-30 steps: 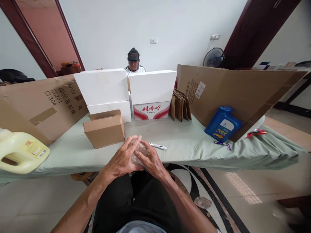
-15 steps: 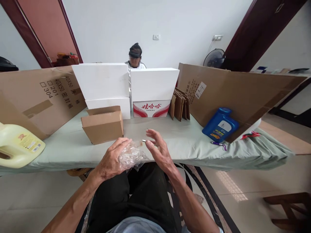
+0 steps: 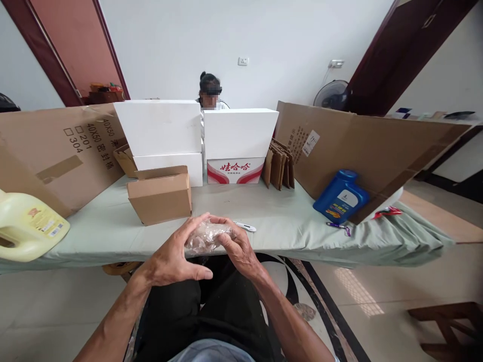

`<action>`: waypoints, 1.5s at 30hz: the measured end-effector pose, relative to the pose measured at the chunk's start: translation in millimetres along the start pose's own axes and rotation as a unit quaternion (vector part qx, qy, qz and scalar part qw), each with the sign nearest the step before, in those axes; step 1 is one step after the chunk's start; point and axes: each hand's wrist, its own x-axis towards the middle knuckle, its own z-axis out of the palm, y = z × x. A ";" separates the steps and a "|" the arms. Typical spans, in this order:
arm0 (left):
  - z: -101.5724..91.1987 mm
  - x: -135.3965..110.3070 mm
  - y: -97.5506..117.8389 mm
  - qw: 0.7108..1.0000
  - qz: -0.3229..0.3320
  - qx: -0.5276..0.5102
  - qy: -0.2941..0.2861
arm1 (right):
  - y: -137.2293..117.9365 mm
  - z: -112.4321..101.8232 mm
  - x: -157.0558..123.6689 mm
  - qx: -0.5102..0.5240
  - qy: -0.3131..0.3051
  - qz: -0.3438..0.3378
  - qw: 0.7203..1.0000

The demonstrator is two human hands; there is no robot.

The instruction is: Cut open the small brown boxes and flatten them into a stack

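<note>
A crumpled bundle of clear plastic wrap [image 3: 206, 236] is between my hands at the table's front edge. My right hand [image 3: 237, 249] is closed on its right side, with the thumb in front and the fingers behind. Against the left side rests my left hand [image 3: 171, 251], fingers stretched along the plastic and thumb held apart. What is inside the plastic, if anything, I cannot make out. Just beyond my right hand lies a slim white object [image 3: 246, 227] like a digital thermometer, partly hidden by the fingers.
An open cardboard box [image 3: 160, 201] stands left, before stacked white boxes [image 3: 158, 128]. Folded cardboard pieces [image 3: 279, 166] lean beside a red-and-white carton [image 3: 236, 171]. A blue bottle [image 3: 341, 196] and purple pen [image 3: 338, 226] are right, a yellow jug [image 3: 30, 226] left. A person [image 3: 211, 95] sits behind.
My right hand has moved left and closed on the plastic, leaving the white object on the table. My left thumb has swung out from the bundle.
</note>
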 end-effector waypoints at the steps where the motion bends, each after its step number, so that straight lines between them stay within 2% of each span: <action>1: -3.2 -1.4 0.5 0.998 0.023 0.049 0.011 | -0.8 -1.2 0.6 0.012 0.001 0.021 1.000; 3: -8.2 -2.0 1.4 0.987 0.070 0.135 0.051 | -3.1 -2.0 1.9 0.031 -0.004 0.040 0.999; 5: -10.6 -0.5 2.4 0.975 0.113 0.179 0.069 | -5.1 -0.4 2.3 0.048 -0.015 0.046 0.998; 7: -10.4 2.0 4.0 0.966 0.150 0.194 0.081 | -7.1 3.5 1.0 0.050 -0.006 0.043 0.998; 9: -8.3 4.6 6.2 0.957 0.175 0.201 0.117 | -10.0 10.1 -2.3 0.037 0.019 0.026 0.999; 13: -1.2 11.9 6.4 0.937 0.208 0.205 0.191 | -15.5 35.0 -11.9 0.043 0.055 -0.019 0.997; 18: 17.7 26.6 -9.2 0.857 0.285 0.313 0.294 | 2.2 70.1 -11.3 0.131 0.111 0.002 0.985; 21: 36.7 28.2 -15.3 0.829 0.255 0.410 0.283 | 24.7 68.4 -0.1 0.150 0.132 0.043 0.979; 23: 46.1 23.4 -14.8 0.834 0.223 0.442 0.242 | 37.3 58.0 8.2 0.135 0.139 0.050 0.980; 26: 39.6 13.9 -9.6 0.878 0.177 0.415 0.159 | 44.9 41.9 16.9 0.087 0.162 0.027 0.983; 29: 6.3 13.0 -3.0 0.946 0.132 0.283 0.082 | 38.4 37.0 17.8 0.083 0.112 0.002 0.990; 31: -14.4 18.1 1.0 0.987 0.095 0.115 0.056 | 30.7 40.0 14.2 0.085 0.045 -0.014 0.995; 33: -20.4 23.7 3.9 0.996 0.073 0.027 0.030 | 24.9 44.6 8.9 0.065 0.010 -0.041 0.997; 35: -10.9 26.9 4.2 0.997 0.073 0.006 0.010 | 22.9 47.9 4.3 0.042 0.011 -0.064 0.997; 37: 3.8 27.6 1.1 0.996 0.091 0.006 0.021 | 23.0 48.0 1.7 0.033 0.025 -0.071 0.997; 40: 14.5 29.4 -7.7 0.993 0.098 0.012 0.068 | 20.2 45.0 2.3 0.057 0.001 -0.052 0.997; 43: 13.5 36.7 -15.6 0.985 0.058 0.016 0.160 | 13.4 48.1 5.6 0.093 -0.056 -0.050 0.993; 45: 15.1 42.0 -18.8 0.973 0.033 0.005 0.228 | 13.5 55.8 7.6 0.088 -0.045 -0.068 0.993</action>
